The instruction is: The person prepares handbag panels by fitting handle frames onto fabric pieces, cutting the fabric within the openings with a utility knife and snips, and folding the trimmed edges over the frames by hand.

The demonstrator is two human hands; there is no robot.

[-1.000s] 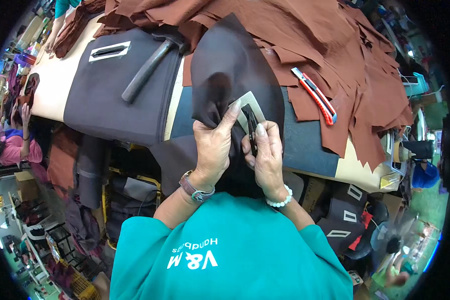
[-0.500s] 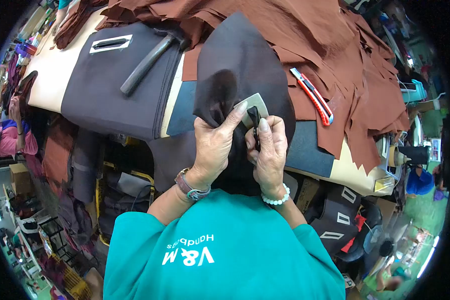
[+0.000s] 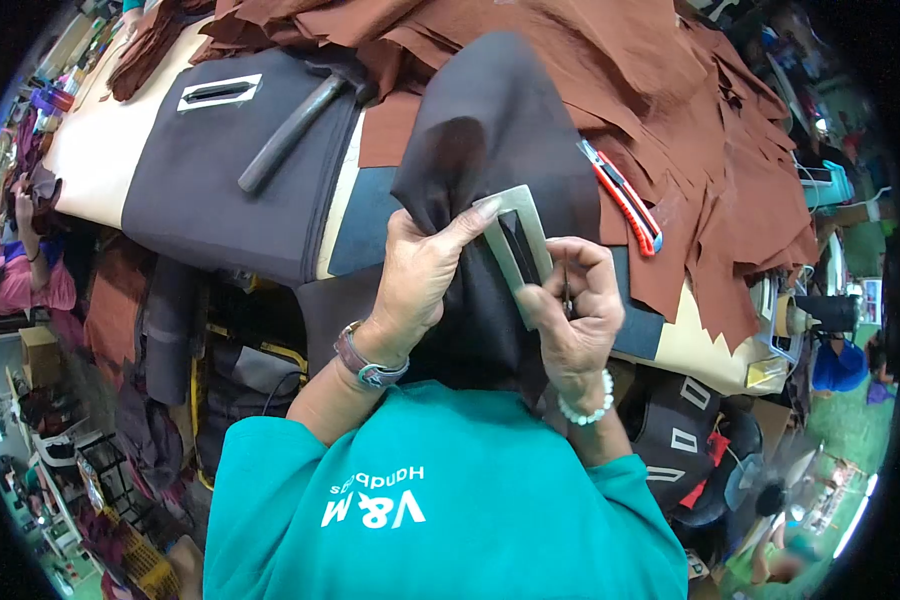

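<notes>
A dark leather piece (image 3: 515,100) is held up in front of me, its top edge bulging over the table. On it lies a pale rectangular frame (image 3: 530,215) around a slot with folded black material. My left hand (image 3: 420,265) pinches the leather and the frame's upper left corner between thumb and fingers. My right hand (image 3: 578,310) is closed at the frame's lower right side, its fingers curled round a small thin dark item that is mostly hidden. The frame's lower end is partly covered by my right thumb.
Stacked dark panels (image 3: 230,180) with a hammer (image 3: 295,130) on top lie to the left. A red utility knife (image 3: 625,200) rests on brown leather (image 3: 710,200) at the right. A co-worker in pink (image 3: 30,275) is at the far left.
My right hand has shifted right and slightly down, uncovering more of the frame and slot. The frame now stands steeper, and the leather's top has tilted to the right.
</notes>
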